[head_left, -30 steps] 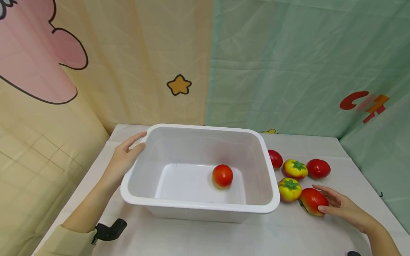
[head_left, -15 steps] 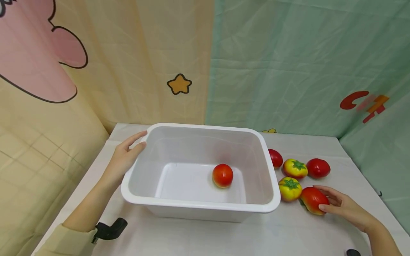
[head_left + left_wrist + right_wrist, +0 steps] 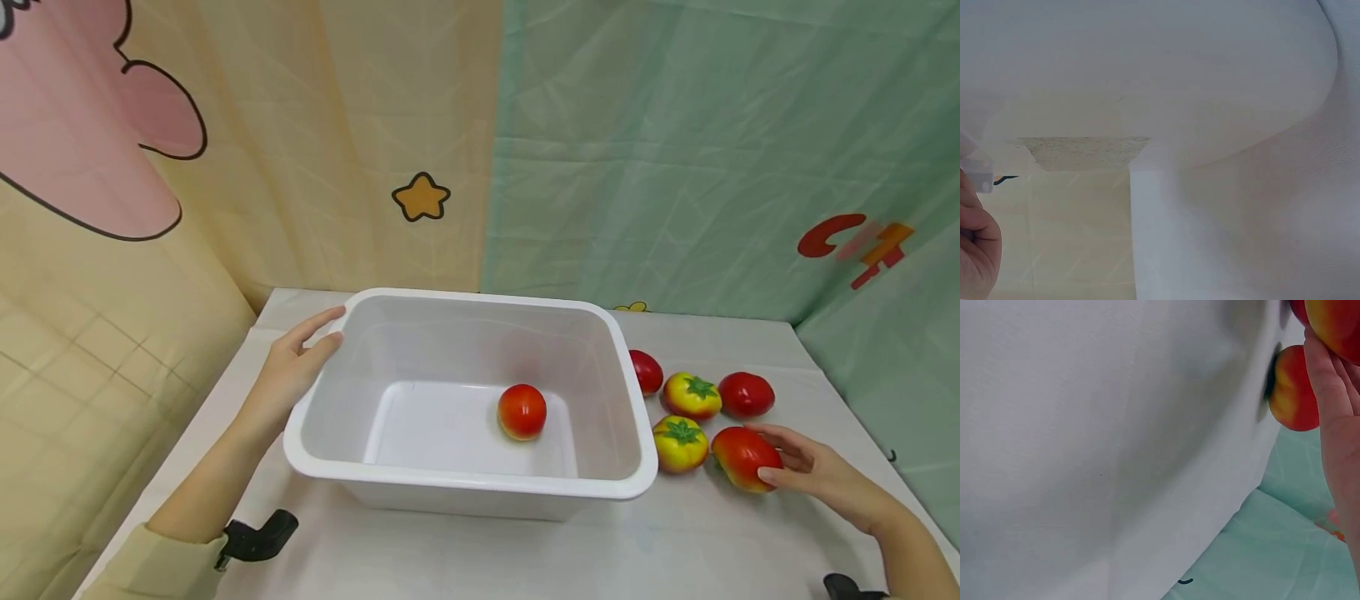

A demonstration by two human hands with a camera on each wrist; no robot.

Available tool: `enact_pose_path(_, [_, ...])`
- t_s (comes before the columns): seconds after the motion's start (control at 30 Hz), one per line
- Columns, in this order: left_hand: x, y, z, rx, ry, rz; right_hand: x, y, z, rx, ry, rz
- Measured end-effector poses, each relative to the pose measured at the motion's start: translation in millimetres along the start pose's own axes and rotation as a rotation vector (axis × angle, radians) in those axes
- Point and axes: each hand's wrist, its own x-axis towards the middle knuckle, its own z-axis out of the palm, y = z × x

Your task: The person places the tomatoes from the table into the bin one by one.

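Observation:
My right hand holds a red tomato with a yellowish lower side, thumb in front and fingers behind. In the right wrist view this tomato is cut off by the top right corner. My left hand grips the left rim of a deep white plastic tub. A red tomato lies on the tub's floor, right of its middle. In the left wrist view, curled fingers show at the left edge below the tub's pale wall.
Right of the tub lie two yellow tomatoes with green leaves, one nearer and one farther. A red tomato is beside them, and another is partly hidden by the tub. Curtains hang behind the white table.
My right hand has moved slightly right and away from me with the red tomato, which has turned and parted from the nearer yellow one. My left hand and the tub stay put.

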Motion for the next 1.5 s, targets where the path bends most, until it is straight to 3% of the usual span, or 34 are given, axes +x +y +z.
enact_pose_path(0.67, [-0.1,-0.2,0.6,-0.019,-0.018,0.004,-1.7,-35.0,-23.4,-0.027,0.009,-0.124])
enact_pose_path(1.07, [-0.4,0.4,-0.2,0.003,-0.004,-0.003,0.1,-74.2,-24.3,-0.014,-0.013,-0.22])
enact_pose_path(1.5, [-0.3,-0.7,0.4,0.004,0.002,0.0,5.0,-112.0,-31.0,-0.081,0.018,-0.333])
